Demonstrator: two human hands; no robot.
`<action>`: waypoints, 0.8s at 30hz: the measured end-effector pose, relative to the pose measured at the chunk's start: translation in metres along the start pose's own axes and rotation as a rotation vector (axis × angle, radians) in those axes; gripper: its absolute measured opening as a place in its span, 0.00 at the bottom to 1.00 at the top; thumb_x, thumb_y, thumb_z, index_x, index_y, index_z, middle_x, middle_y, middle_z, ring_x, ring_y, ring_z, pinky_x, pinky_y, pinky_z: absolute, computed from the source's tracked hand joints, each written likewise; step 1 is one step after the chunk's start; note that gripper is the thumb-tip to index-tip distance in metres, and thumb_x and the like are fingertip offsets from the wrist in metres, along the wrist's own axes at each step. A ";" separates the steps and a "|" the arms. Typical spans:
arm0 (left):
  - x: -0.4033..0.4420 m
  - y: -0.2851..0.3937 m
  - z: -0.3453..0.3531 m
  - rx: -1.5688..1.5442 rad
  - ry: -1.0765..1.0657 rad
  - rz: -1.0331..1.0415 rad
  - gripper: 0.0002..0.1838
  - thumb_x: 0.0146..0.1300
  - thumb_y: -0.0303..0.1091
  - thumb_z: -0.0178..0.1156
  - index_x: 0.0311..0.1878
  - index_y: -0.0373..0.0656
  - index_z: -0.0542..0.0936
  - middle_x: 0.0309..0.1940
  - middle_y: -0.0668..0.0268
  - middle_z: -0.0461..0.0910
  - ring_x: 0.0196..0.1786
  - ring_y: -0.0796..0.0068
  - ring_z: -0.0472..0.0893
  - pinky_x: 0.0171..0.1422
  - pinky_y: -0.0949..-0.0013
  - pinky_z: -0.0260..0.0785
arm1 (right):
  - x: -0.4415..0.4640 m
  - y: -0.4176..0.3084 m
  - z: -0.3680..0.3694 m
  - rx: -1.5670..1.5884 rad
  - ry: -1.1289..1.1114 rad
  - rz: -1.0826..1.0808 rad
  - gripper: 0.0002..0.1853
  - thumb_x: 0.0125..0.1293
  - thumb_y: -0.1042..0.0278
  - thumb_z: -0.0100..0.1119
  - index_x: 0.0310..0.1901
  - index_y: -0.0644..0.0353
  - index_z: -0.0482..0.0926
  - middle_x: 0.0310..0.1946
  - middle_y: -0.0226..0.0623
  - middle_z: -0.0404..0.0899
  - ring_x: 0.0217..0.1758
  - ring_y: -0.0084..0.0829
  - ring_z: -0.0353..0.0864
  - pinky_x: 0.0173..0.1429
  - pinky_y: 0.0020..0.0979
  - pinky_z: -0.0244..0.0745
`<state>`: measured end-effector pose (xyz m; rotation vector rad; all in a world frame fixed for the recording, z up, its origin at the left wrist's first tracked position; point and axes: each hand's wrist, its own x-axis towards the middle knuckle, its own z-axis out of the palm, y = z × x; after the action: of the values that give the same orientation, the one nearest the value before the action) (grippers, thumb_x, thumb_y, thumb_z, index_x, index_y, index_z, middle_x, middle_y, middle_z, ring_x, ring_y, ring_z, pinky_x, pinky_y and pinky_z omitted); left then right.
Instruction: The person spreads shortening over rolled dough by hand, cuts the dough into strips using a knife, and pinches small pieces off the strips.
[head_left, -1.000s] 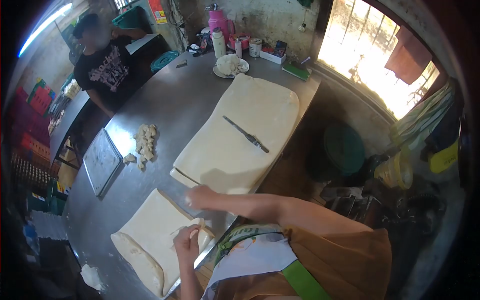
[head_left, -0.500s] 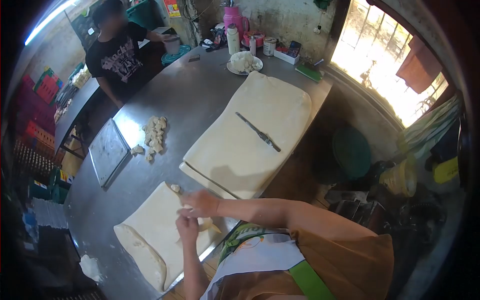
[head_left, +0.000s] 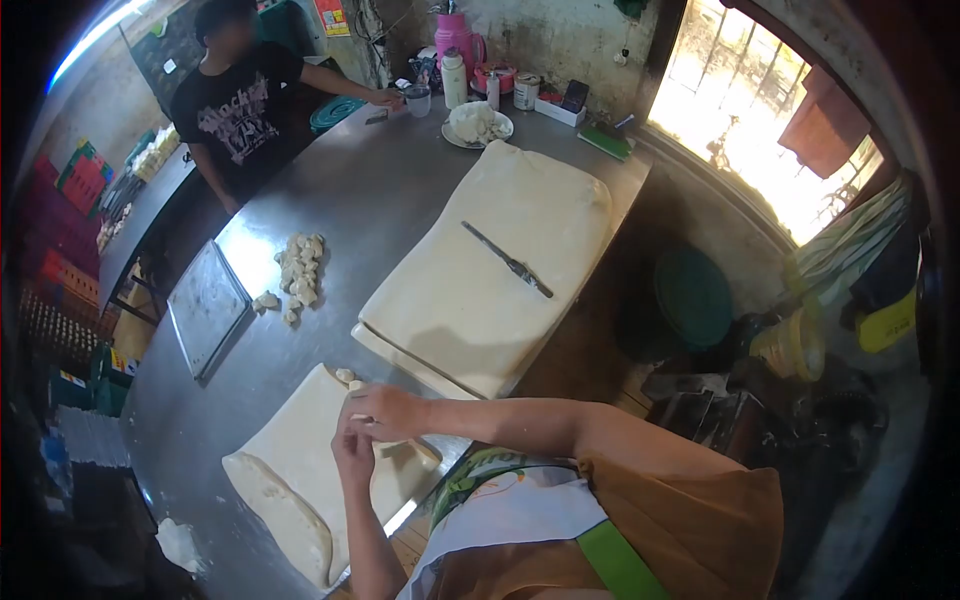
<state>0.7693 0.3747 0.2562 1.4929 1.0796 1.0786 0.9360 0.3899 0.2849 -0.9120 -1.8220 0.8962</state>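
I record the metal counter (head_left: 370,195) as the largest item, with a person in a dark shirt (head_left: 240,120) at its far side, one hand at a cup (head_left: 418,104). The large dough sheet (head_left: 440,290) lies flat along the counter's right side, a narrow dough strip (head_left: 405,358) along its near edge. The smaller dough sheet (head_left: 300,430) lies nearer me, one side folded over. I note a flat tray (head_left: 208,308) beside the heap of dough pieces (head_left: 298,270), and a long dark tool (head_left: 508,262) resting on the large dough sheet. My right hand (head_left: 392,410) and left hand (head_left: 352,442) meet above the smaller dough sheet, fingers curled and partly overlapping; I cannot tell what, if anything, either grips. Small dough bits (head_left: 345,376) lie just beside the right hand.
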 end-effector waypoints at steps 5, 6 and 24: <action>-0.014 0.013 0.004 0.673 -0.314 -0.083 0.20 0.66 0.24 0.57 0.62 0.36 0.74 0.32 0.63 0.82 0.31 0.72 0.77 0.37 0.68 0.73 | -0.003 0.005 -0.021 -0.382 -0.150 0.296 0.18 0.59 0.59 0.66 0.46 0.61 0.78 0.36 0.44 0.81 0.45 0.47 0.82 0.50 0.46 0.76; -0.018 0.020 0.008 0.677 -0.308 -0.080 0.20 0.66 0.24 0.57 0.62 0.36 0.74 0.32 0.63 0.82 0.31 0.72 0.77 0.37 0.68 0.73 | -0.005 0.024 -0.025 -0.422 -0.168 0.371 0.18 0.59 0.58 0.66 0.46 0.61 0.77 0.36 0.45 0.81 0.44 0.48 0.82 0.49 0.46 0.76; -0.039 0.025 0.007 0.435 -0.297 0.094 0.24 0.61 0.19 0.58 0.63 0.36 0.74 0.37 0.60 0.82 0.35 0.70 0.80 0.43 0.66 0.74 | -0.006 0.022 -0.015 -0.399 -0.159 0.378 0.16 0.59 0.56 0.65 0.43 0.58 0.81 0.39 0.48 0.82 0.45 0.47 0.82 0.50 0.45 0.76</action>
<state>0.7702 0.3320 0.2756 1.9936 1.0809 0.6756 0.9567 0.3981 0.2695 -1.5107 -2.0440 0.8635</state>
